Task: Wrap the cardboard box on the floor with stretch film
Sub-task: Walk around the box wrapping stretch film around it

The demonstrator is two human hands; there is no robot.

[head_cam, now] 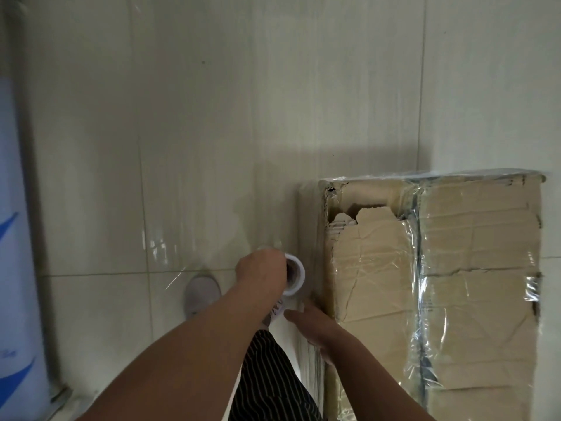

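A tall cardboard box (473,284) stands on the tiled floor at the right, its torn top flaps covered by clear stretch film. My left hand (261,268) grips the upper end of the stretch film roll (294,276), with fingers reaching into its white core. The roll stands upright beside the box's left side. My right hand (315,326) holds the roll lower down, close against the box's left edge. A sheet of film (306,360) runs from the roll down along that edge. The roll's lower end is hidden by my arms.
Pale floor tiles (182,147) spread to the left and beyond the box. My grey shoe (202,294) and striped trouser leg (270,381) are below the roll. A blue and white panel (15,268) and a grey frame line the left edge.
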